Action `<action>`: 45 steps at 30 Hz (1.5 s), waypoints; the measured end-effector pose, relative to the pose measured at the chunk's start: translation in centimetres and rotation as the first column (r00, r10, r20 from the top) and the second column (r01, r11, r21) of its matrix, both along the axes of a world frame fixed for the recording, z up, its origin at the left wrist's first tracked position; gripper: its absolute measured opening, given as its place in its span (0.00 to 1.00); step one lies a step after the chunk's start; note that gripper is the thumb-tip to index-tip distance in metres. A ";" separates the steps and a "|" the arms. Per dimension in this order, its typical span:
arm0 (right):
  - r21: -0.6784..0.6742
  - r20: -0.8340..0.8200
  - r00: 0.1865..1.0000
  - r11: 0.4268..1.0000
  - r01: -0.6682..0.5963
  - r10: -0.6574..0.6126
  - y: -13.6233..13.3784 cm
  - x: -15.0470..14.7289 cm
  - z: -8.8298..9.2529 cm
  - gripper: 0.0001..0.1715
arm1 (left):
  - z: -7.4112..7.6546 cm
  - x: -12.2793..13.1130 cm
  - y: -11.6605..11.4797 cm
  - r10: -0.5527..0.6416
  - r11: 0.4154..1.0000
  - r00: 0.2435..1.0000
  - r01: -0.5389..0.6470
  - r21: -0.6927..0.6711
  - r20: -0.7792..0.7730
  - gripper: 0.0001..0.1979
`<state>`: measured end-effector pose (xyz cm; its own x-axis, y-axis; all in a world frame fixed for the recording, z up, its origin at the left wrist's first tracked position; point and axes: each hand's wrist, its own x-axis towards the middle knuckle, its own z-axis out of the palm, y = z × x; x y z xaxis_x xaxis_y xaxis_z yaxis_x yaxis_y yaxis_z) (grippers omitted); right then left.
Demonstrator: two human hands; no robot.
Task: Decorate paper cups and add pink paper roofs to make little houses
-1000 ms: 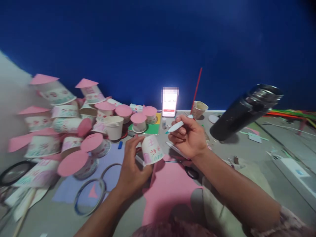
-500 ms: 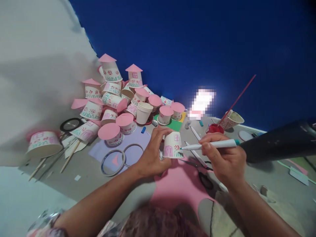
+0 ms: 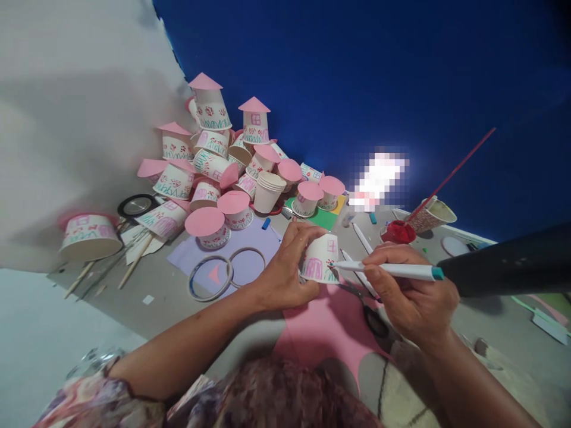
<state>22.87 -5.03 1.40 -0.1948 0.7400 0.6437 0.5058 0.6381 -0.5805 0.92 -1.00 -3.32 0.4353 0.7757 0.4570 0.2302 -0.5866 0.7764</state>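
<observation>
My left hand [image 3: 285, 267] grips an upturned white paper cup [image 3: 322, 257] drawn with a pink door, a window and green grass. My right hand [image 3: 410, 294] holds a white marker [image 3: 392, 270] with a teal end cap, its tip touching the cup's right side. Both hands hover above a pink paper sheet [image 3: 330, 333] lying on the grey floor. Black scissors [image 3: 372, 318] lie partly under my right hand.
A heap of decorated cups with pink cone roofs [image 3: 214, 166] fills the back left, beside a stack of plain cups [image 3: 268, 191]. Two rings [image 3: 225, 274] rest on lilac paper. A black flask [image 3: 513, 261] lies at right; a cup with a red stick [image 3: 435, 214] stands behind.
The camera has swung left and tilted. My right hand turned the marker from held up to tip against the cup, and my left hand rotated the cup to show its grass side.
</observation>
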 end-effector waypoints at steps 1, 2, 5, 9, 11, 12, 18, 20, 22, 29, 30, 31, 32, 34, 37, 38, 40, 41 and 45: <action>-0.004 0.000 1.000 1.000 -0.004 0.004 0.0 0.0 0.0 0.06 | 0.0 0.0 0.0 -0.005 1.000 1.000 0.005 -0.002 -0.004 0.40; -0.008 0.000 1.000 1.000 -0.007 0.007 0.0 0.0 0.0 0.06 | 0.0 0.0 0.0 -0.008 1.000 1.000 0.008 -0.006 -0.007 0.40; -0.018 0.008 1.000 1.000 -0.007 0.007 0.0 -0.2 0.0 0.05 | 0.2 0.1 -0.1 -0.016 1.000 1.000 0.016 -0.008 -0.006 0.41; -0.017 0.027 1.000 1.000 -0.002 0.002 0.0 -0.3 0.2 0.05 | 0.2 0.1 -0.2 -0.027 1.000 1.000 0.027 0.003 0.008 0.40; -0.020 0.043 0.999 1.000 -0.002 0.002 -0.1 -0.3 0.2 0.05 | 0.2 0.1 -0.2 -0.028 1.000 1.000 0.028 0.007 0.004 0.40; -0.027 0.050 0.999 1.000 0.001 0.001 -0.1 -0.3 0.3 0.06 | 0.1 0.1 -0.2 -0.029 1.000 1.000 0.029 0.009 0.002 0.40; -0.014 -0.008 1.000 1.000 0.006 -0.006 -0.2 0.0 0.3 0.06 | 0.0 0.0 -0.1 -0.035 0.999 0.999 0.035 0.014 0.017 0.41; -0.011 -0.012 1.000 1.000 0.003 -0.003 -0.2 0.1 0.3 0.07 | 0.0 0.0 -0.1 -0.030 0.999 0.999 0.030 0.019 0.022 0.41; -0.008 -0.014 1.000 1.000 0.003 -0.003 -0.2 0.2 0.3 0.07 | 0.0 0.0 -0.1 -0.025 1.000 0.999 0.025 0.018 0.024 0.41; -0.010 0.037 0.999 1.000 -0.014 0.014 -0.3 -0.1 0.5 0.06 | 0.2 0.0 0.0 -0.025 1.000 0.999 0.025 0.020 0.020 0.41; -0.009 0.043 0.999 1.000 -0.014 0.014 -0.3 -0.1 0.6 0.06 | 0.2 0.0 0.0 -0.026 0.999 0.999 0.025 0.024 0.022 0.40; -0.004 0.041 0.999 1.000 -0.012 0.012 -0.3 -0.1 0.6 0.07 | 0.3 0.0 0.0 -0.027 0.999 0.999 0.026 0.028 0.024 0.40; -0.001 0.036 0.999 1.000 -0.009 0.009 -0.3 -0.1 0.6 0.06 | 0.3 0.0 0.0 -0.029 0.999 0.999 0.028 0.032 0.024 0.40; 0.012 0.014 1.000 1.000 0.004 -0.004 -0.2 0.0 0.6 0.06 | 0.2 0.0 0.0 -0.033 0.999 0.999 0.032 0.038 0.021 0.40; 0.023 -0.003 1.000 0.999 0.023 -0.023 -0.1 0.1 0.6 0.06 | 0.2 0.0 -0.1 -0.032 0.999 0.999 0.032 0.041 0.017 0.41; 0.020 -0.005 1.000 0.999 0.027 -0.027 -0.1 0.1 0.7 0.06 | 0.2 0.0 -0.2 -0.031 0.999 0.999 0.030 0.041 0.018 0.41; 0.010 -0.008 0.999 0.999 0.032 -0.032 -0.1 0.1 0.7 0.06 | 0.2 0.0 -0.2 -0.031 0.999 0.999 0.031 0.039 0.023 0.41; 0.008 -0.009 0.999 1.000 0.031 -0.030 -0.1 0.0 0.7 0.06 | 0.2 0.0 -0.3 -0.034 0.999 0.999 0.033 0.037 0.025 0.41; 0.019 0.012 1.000 1.000 0.013 -0.013 -0.1 -0.1 0.6 0.06 | 0.3 0.0 -0.4 -0.041 0.999 0.999 0.040 0.027 0.037 0.42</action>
<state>22.82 -5.16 2.05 -0.1932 0.7300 0.6556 0.5207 0.6426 -0.5621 0.91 -1.38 -3.03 0.4482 0.7456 0.4931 0.1774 -0.6148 0.7685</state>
